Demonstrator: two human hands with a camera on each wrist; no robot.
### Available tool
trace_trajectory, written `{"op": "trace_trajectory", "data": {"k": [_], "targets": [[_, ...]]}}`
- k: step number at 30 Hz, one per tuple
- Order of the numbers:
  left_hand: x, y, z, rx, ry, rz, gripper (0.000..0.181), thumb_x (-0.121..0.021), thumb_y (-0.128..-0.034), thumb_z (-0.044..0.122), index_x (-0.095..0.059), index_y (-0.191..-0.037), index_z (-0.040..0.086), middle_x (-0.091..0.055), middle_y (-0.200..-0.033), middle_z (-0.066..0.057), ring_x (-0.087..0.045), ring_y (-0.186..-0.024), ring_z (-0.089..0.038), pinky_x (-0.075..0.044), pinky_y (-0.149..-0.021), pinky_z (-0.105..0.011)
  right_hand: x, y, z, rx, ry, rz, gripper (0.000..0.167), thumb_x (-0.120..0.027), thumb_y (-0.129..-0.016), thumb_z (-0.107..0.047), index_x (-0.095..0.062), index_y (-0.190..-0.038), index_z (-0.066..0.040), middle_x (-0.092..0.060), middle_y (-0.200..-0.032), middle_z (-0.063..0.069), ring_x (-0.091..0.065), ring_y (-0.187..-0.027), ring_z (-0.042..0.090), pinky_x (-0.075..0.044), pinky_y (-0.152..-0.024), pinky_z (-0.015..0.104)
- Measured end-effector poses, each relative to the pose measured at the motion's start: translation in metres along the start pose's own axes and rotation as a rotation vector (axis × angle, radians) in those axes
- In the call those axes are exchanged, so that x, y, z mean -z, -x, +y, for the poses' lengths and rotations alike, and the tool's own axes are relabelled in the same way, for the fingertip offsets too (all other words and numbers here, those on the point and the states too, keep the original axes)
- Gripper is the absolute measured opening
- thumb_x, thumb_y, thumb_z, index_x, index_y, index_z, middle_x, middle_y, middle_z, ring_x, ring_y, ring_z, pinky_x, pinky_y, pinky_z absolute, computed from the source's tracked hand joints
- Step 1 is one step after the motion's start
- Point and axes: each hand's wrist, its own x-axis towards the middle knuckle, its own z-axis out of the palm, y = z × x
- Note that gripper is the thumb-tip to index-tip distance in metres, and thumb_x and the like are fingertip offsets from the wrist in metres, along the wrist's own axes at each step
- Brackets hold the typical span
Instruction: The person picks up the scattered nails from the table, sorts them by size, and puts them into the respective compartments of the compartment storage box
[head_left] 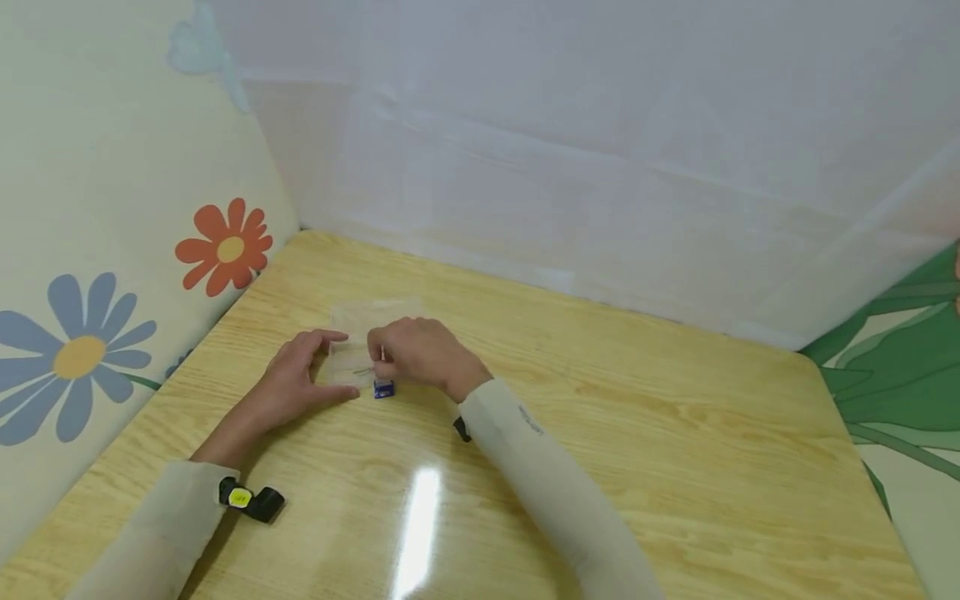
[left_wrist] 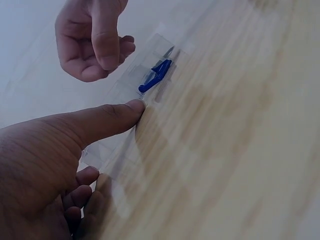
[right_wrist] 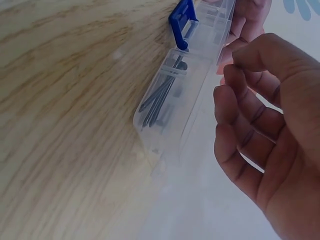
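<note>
A clear plastic compartment box (head_left: pixel 347 367) lies on the table, with a blue latch (right_wrist: pixel 182 22) on its near side. Several grey nails (right_wrist: pixel 162 95) show in one end compartment. At the opposite end, my left hand (head_left: pixel 300 375) holds the box between thumb and fingers, its thumb tip against the near edge. Just above the box is my right hand (head_left: pixel 420 354), fingers curled in and thumb close to the index finger. Neither wrist view shows anything between those fingertips. In the head view the right hand hides part of the box.
The wooden table (head_left: pixel 637 433) meets a white cloth backdrop (head_left: pixel 562 167) along its far edge. On the left stands a wall panel with printed flowers (head_left: pixel 78 358). Black wrist cameras (head_left: pixel 262 504) sit at both cuffs.
</note>
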Motion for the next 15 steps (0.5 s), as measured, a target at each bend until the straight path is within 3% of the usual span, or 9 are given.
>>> {"op": "trace_trajectory", "data": {"k": [8, 15], "targets": [[0.0, 0.001, 0.001, 0.015, -0.007, -0.008, 0.084, -0.089, -0.0814, 0.039, -0.046, -0.146, 0.006, -0.048, -0.127, -0.018, -0.042, -0.112, -0.037, -0.035, -0.091, -0.054, -0.002, 0.018, 0.004, -0.002, 0.032, 0.085, 0.032, -0.06, -0.103, -0.027, -0.061, -0.134, -0.02, -0.057, -0.117, -0.003, -0.052, -0.09, 0.011, -0.045, -0.073, 0.025], [-0.002, 0.001, 0.0, -0.002, -0.017, -0.002, 0.09, -0.091, -0.0782, 0.041, -0.044, -0.147, 0.007, -0.047, -0.126, -0.02, -0.042, -0.109, -0.036, -0.034, -0.089, -0.053, -0.003, 0.046, 0.012, -0.009, -0.003, 0.131, 0.045, -0.063, -0.103, -0.032, -0.054, -0.145, -0.018, -0.056, -0.13, 0.003, -0.054, -0.106, 0.014, -0.046, -0.088, 0.03]]}}
